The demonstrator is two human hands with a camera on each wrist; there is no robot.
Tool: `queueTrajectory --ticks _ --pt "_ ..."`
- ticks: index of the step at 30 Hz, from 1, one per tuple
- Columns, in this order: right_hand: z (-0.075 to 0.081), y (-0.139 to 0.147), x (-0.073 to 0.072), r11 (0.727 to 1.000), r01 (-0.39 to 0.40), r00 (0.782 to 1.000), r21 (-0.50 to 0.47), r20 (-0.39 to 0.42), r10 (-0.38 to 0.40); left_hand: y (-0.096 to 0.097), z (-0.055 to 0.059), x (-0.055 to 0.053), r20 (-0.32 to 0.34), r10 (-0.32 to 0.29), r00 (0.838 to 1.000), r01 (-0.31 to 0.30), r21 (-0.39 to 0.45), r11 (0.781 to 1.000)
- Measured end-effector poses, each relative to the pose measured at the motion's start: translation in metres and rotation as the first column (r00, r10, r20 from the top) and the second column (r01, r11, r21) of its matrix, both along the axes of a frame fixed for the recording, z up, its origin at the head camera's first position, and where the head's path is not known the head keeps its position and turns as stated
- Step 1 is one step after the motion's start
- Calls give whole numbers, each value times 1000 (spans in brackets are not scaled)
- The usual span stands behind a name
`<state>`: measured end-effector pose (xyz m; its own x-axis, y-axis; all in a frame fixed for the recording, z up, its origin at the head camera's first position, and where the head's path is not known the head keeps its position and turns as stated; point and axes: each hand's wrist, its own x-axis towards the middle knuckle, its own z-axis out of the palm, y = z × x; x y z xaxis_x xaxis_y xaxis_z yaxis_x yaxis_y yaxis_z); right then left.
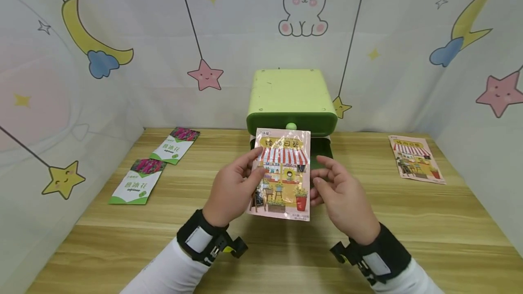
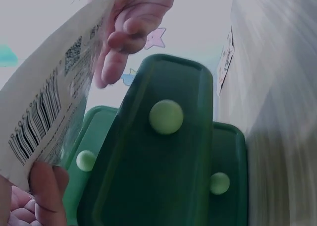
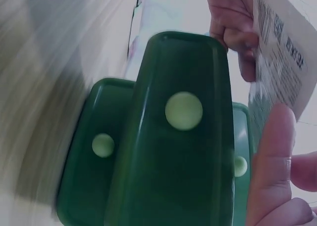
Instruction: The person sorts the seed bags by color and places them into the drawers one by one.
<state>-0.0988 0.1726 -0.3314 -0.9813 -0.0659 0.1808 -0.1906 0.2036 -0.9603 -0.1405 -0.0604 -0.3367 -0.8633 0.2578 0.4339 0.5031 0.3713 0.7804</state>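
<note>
In the head view my left hand (image 1: 233, 189) pinches the left edge of a pink seed packet (image 1: 282, 180), thumb on its front. The packet stands tilted in front of a green drawer cabinet (image 1: 292, 92), with its illustrated face toward me. Barcode and print cover its white back (image 2: 42, 114) in the left wrist view. At the packet's right edge is my right hand (image 1: 347, 198), its fingers loosely bent and one fingertip right against the back in the right wrist view. The cabinet's middle drawer (image 3: 173, 161) is pulled out, partly hidden by the packet from above.
On the left of the wooden table (image 1: 196, 239) lie two green-and-white packets with magenta flowers, a nearer packet (image 1: 136, 183) and a farther packet (image 1: 175, 145). A pink packet (image 1: 416, 159) lies at the right. Behind the cabinet hangs a cartoon-printed cloth (image 1: 245, 26).
</note>
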Motion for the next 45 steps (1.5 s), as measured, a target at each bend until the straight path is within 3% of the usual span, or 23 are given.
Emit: queueTrajectory --ticks 10,18,28,40,45 --pt "6 17 -3 997 77 991 19 -108 -74 -13 6 -5 79 37 996 -36 -4 999" --pt "6 32 -9 977 195 964 88 -201 -174 -21 13 -9 149 39 988 -37 -16 999" --pt "2 41 -14 935 312 927 169 -271 -260 -23 14 -12 223 28 975 -22 -31 999" --pt "-2 50 -21 884 379 915 273 -257 -312 -22 18 -17 298 19 954 5 -82 997" --pt "-5 54 -24 879 384 915 284 -245 -320 -22 22 -22 335 2 942 30 -91 995"
